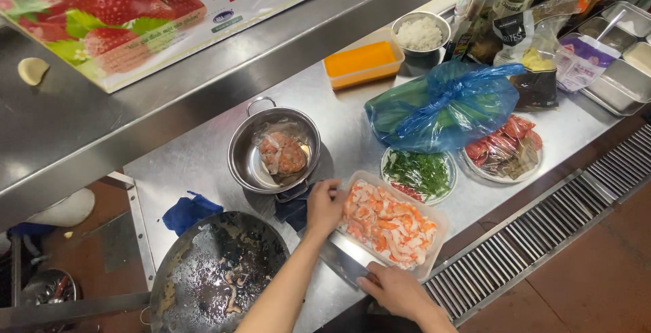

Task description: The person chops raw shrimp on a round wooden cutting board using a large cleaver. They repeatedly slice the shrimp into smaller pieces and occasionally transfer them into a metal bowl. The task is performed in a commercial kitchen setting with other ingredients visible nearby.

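One steel counter point(203, 157) carries one dark wok point(217, 272), one steel pot point(274, 148), two plates and one clear tray of seafood pieces point(390, 223) near its front edge. The left hand point(324, 205) grips the tray's far left corner, fingers curled over the rim. The right hand point(397, 290) seems to pinch its near edge, though that grip is hard to make out.

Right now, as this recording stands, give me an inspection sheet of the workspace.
Surface: stainless steel counter, crowded.
Job's things: clear tray of orange-and-white seafood pieces.
Clutter: steel pot with a bagged lump inside; dark wok with scraps; blue cloth; plate of greens; plate of packets; blue plastic bag; orange tub; bowl of rice.
Grippers: left hand on the tray's far corner; right hand at its near edge.
Cables: nothing seen.
Surroundings: floor drain grate; strawberry poster; bottles, metal pans at the back.
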